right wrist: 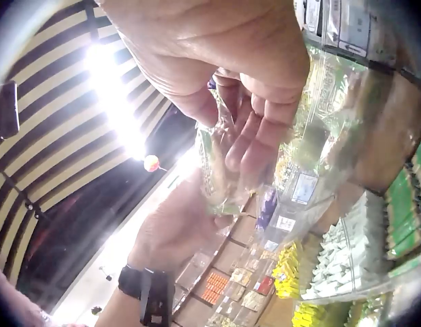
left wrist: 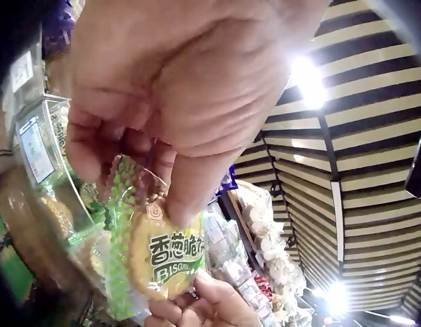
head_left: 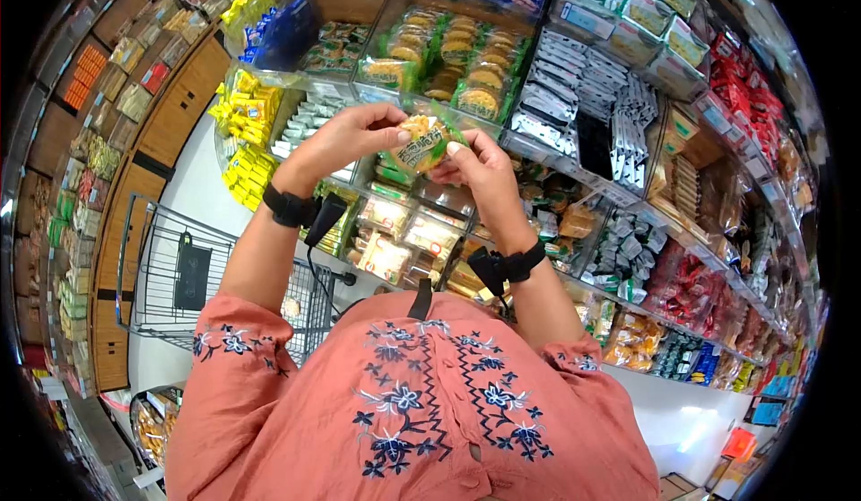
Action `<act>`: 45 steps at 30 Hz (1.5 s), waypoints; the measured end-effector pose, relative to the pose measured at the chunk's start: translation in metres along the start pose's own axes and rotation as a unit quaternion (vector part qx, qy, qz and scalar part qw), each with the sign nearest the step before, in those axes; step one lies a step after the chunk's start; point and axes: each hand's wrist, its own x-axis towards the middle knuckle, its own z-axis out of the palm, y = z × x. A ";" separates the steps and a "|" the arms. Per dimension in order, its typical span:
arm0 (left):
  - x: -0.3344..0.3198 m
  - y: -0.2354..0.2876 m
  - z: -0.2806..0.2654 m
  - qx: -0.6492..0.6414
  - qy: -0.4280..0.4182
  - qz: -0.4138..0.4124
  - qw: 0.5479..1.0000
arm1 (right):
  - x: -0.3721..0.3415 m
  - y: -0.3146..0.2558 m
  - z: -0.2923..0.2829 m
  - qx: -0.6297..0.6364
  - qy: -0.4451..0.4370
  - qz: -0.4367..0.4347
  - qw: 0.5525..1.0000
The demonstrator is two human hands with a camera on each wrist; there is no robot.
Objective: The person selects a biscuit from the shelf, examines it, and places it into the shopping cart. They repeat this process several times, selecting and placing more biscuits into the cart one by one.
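A round biscuit in a clear and green wrapper (head_left: 420, 145) is held up between both hands in front of the shelves. The left hand (head_left: 354, 136) pinches its left edge with thumb and fingers; the right hand (head_left: 484, 171) grips the opposite edge. In the left wrist view the left thumb lies on the printed face of the biscuit packet (left wrist: 166, 255), and the right hand (left wrist: 203, 306) holds its lower end. The right wrist view shows the packet (right wrist: 220, 163) edge-on, with the right hand (right wrist: 244, 82) above and the left hand (right wrist: 173, 231) below.
Bins of similar round biscuits (head_left: 480, 70) stand just beyond the hands. White sachets (head_left: 549, 88) fill bins to the right, yellow packets (head_left: 247, 106) hang to the left. A wire shopping cart (head_left: 193, 268) stands at the left, beside the person's embroidered shirt (head_left: 430, 393).
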 end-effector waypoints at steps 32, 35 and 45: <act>0.246 -0.047 -0.031 0.609 0.090 0.076 0.784 | 0.082 0.025 -0.077 -0.505 0.193 -0.378 0.752; 0.256 -0.062 -0.040 0.596 0.074 0.107 0.792 | 0.081 0.024 -0.075 -0.502 0.197 -0.370 0.757; 0.263 -0.087 -0.040 0.595 0.101 0.140 0.785 | 0.082 0.025 -0.075 -0.515 0.198 -0.364 0.750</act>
